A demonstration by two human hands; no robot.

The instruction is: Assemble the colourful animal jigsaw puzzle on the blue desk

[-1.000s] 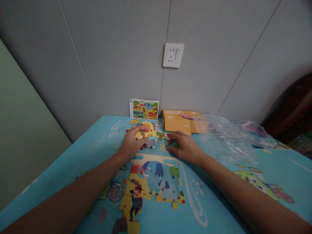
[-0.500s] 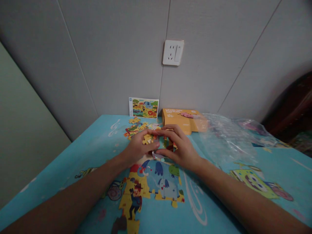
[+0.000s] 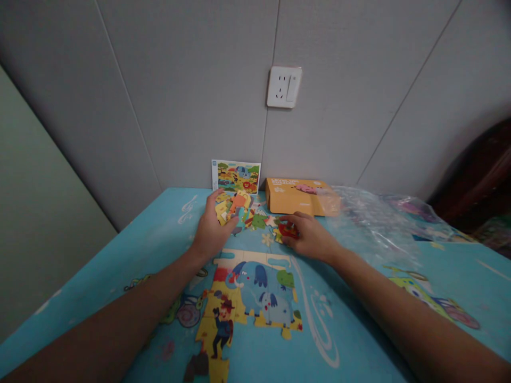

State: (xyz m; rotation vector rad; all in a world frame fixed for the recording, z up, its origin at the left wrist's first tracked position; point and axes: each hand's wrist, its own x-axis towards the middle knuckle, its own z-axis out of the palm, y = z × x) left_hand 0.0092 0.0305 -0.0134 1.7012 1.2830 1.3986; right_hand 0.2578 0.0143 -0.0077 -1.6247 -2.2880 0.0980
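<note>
A loose heap of puzzle pieces (image 3: 239, 200) lies near the back of the table. My left hand (image 3: 211, 229) curves round its left side, with pieces gathered between the thumb and the spread fingers. At the right end of the heap, the bent fingers of my right hand (image 3: 309, 235) are closed about a red and yellow puzzle piece (image 3: 287, 231), partly hidden by them. Closer to me lies a joined part of the puzzle (image 3: 255, 298), showing two blue elephants and a figure in a hat.
A picture card (image 3: 238, 175) leans on the wall, beside a yellow puzzle box (image 3: 295, 198). Crumpled clear plastic (image 3: 371, 223) covers the table's back right. Blue printed cloth (image 3: 159, 229) covers the table; a socket (image 3: 284, 86) is on the wall.
My hands, together before, have moved apart: left to the heap's left side, right slightly outward. The heap is bunched closer, and the top edge of the joined puzzle now shows.
</note>
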